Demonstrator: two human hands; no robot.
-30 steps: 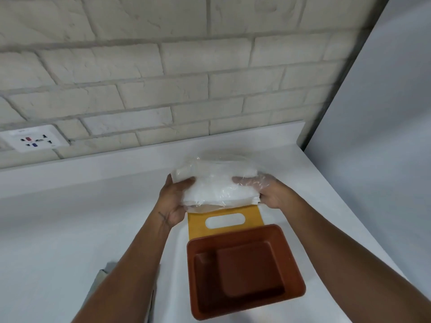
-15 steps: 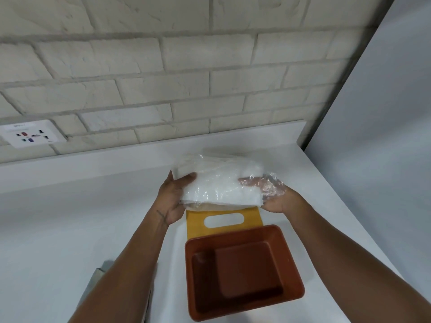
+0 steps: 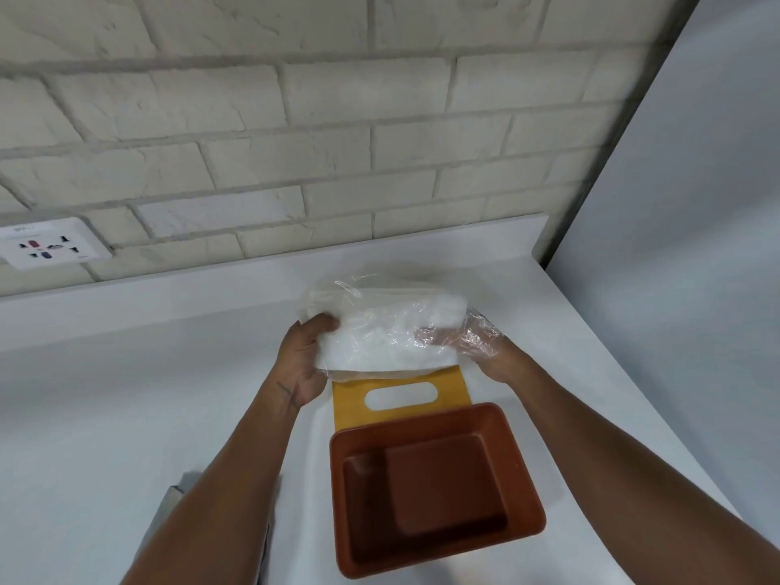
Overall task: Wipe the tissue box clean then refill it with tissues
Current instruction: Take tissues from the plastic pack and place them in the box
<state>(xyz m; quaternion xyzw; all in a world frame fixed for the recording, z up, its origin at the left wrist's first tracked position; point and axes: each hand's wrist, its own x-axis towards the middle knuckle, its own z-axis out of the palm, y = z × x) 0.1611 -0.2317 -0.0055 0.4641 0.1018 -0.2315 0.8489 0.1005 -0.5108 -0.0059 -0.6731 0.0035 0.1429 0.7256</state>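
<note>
A brown tissue box (image 3: 523, 491) lies open and empty on the white counter, its inside facing up. Its yellow lid (image 3: 350, 405) with an oval slot lies flat just behind it. Above the lid I hold a pack of white tissues (image 3: 380, 335) in clear plastic wrap. My left hand (image 3: 306, 352) grips the pack's left end, thumb on top. My right hand (image 3: 477, 346) is at the right end, its fingers inside the loose plastic wrap and seen through it.
The white counter (image 3: 126, 394) meets a pale brick wall with a wall socket (image 3: 46, 247) at the left. A grey panel (image 3: 696, 247) stands along the counter's right side. A grey cloth edge (image 3: 173, 500) shows beside my left forearm.
My right hand has slid further into the plastic wrap at the pack's right end. The pack stays above the lid, and the box has not moved.
</note>
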